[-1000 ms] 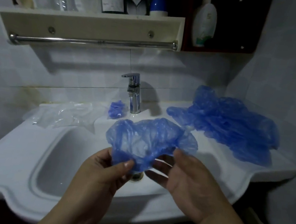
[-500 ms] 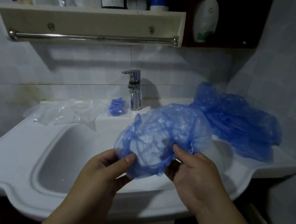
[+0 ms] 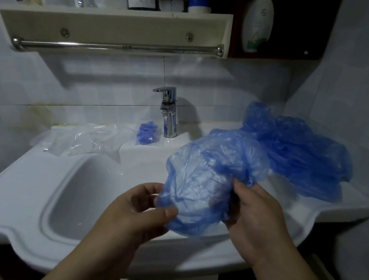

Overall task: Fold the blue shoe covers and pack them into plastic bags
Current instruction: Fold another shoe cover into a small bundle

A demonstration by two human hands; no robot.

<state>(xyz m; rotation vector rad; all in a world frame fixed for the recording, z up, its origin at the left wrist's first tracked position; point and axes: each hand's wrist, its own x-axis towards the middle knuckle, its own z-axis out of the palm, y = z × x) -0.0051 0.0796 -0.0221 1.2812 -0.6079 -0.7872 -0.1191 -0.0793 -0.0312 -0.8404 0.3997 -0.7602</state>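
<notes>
A crumpled blue shoe cover [image 3: 206, 179] hangs in the air above the right side of the white sink [image 3: 27, 190]. My left hand [image 3: 141, 215] pinches its lower left edge between thumb and fingers. My right hand [image 3: 256, 215] grips its right side, fingers tucked under the plastic. A heap of loose blue shoe covers [image 3: 296, 154] lies on the sink's right ledge by the wall. Clear plastic bags [image 3: 78, 138] lie on the back left ledge. A small folded blue bundle [image 3: 146, 133] sits just left of the tap.
A chrome tap [image 3: 168, 113] stands at the back of the basin. Above it a shelf [image 3: 114, 26] with a towel rail holds several bottles. A tiled wall closes in on the right. The sink's front edge is just below my forearms.
The shoe cover has moved right and bunched from a wide spread shape into a rounder bundle. Both hands shifted right with it and have closed in on its sides.
</notes>
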